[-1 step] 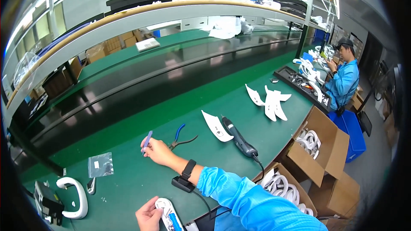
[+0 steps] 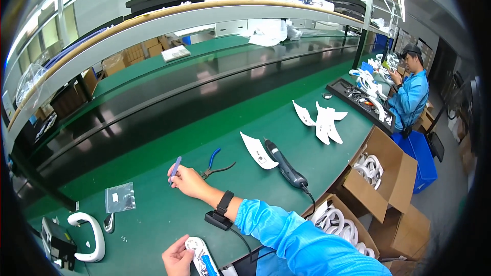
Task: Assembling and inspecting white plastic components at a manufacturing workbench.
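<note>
Right hand: the right hand (image 2: 188, 180) reaches out across the green workbench (image 2: 169, 214), fingers pinched round a slim blue tool (image 2: 175, 168) that stands nearly upright, tip down toward the mat.
Left hand: the left hand (image 2: 177, 258) sits at the near edge, fingers curled on a white curved plastic part (image 2: 201, 255) with a blue strip along it.
Blue tool: thin, flat, pale blue, just left of the blue-handled pliers (image 2: 216, 164), which lie open on the bench.
Nearby: an electric screwdriver (image 2: 284, 165) lies beside a white shell piece (image 2: 258, 150); a clear bag (image 2: 120, 197) and a white U-shaped part (image 2: 88, 235) lie to the left.
Containers: open cardboard boxes (image 2: 381, 184) at the right edge hold white curved parts; a black tray (image 2: 358, 98) further along holds small pieces.
Edges and room: bare green mat lies between the bag and the right hand; the bench's near edge runs under the left hand; a dark conveyor strip (image 2: 153, 107) borders the far side.
Other person: a person in blue (image 2: 409, 92) sits well apart at the far end.
</note>
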Action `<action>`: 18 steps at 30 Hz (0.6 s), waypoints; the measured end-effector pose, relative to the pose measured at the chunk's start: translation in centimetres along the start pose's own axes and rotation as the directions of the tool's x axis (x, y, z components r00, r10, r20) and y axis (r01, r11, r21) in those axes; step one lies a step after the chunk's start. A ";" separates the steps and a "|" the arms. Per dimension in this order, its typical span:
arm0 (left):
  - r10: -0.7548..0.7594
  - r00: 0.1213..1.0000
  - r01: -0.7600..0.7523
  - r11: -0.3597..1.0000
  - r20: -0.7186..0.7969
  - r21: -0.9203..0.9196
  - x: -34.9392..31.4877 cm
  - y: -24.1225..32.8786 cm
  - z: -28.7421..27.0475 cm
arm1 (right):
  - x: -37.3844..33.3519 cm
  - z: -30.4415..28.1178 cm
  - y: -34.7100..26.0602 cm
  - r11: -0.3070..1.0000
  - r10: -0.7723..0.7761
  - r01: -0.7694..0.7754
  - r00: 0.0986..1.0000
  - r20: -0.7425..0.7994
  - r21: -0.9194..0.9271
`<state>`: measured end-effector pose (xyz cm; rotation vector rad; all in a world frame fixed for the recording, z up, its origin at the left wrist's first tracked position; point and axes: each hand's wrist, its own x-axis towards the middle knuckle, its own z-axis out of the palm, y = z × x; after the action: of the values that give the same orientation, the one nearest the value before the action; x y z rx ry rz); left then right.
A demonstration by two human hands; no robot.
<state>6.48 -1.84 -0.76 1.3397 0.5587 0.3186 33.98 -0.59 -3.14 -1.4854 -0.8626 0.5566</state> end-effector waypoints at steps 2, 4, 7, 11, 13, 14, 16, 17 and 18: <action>0.005 1.000 -0.005 1.000 -0.008 0.013 -0.2 0.2 0.0 | -0.1 0.1 -0.2 1.000 -0.010 0.010 1.000 0.000 0.010; 0.006 1.000 -0.006 1.000 -0.014 0.018 -0.3 0.3 0.0 | 0.0 0.2 -0.2 1.000 -0.014 0.014 1.000 0.000 0.013; -0.004 1.000 0.004 1.000 -0.020 0.001 -0.2 0.4 0.1 | 0.1 0.2 0.1 1.000 -0.016 0.016 1.000 -0.006 0.001; 0.011 1.000 -0.011 1.000 -0.010 0.001 -0.2 0.0 -0.1 | 0.1 0.4 0.4 0.999 -0.033 0.033 0.999 -0.024 0.005; 0.013 1.000 -0.013 1.000 0.000 -0.001 -0.1 -0.2 -0.2 | 0.1 0.3 0.4 0.999 -0.039 0.040 0.999 -0.026 0.004; 0.012 1.000 -0.012 1.000 -0.006 -0.006 -0.1 -0.3 -0.3 | 0.1 0.3 0.3 0.999 -0.041 0.041 0.999 -0.025 0.007; 0.009 1.000 -0.009 1.000 -0.009 -0.008 0.0 -0.3 -0.3 | 0.1 0.3 0.2 0.999 -0.041 0.042 0.999 -0.028 0.013; 0.014 1.000 -0.014 1.000 -0.009 -0.007 0.0 -0.3 -0.4 | 0.1 0.4 0.1 0.999 -0.038 0.038 0.999 -0.028 0.012; 0.021 1.000 -0.021 1.000 -0.009 -0.005 0.0 -0.3 -0.4 | 0.1 0.4 0.0 0.999 -0.036 0.036 0.999 -0.028 0.011</action>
<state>6.22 -1.56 -1.09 1.3403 0.5511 0.3425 33.75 -0.23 -3.22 -1.4617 -0.8615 0.5126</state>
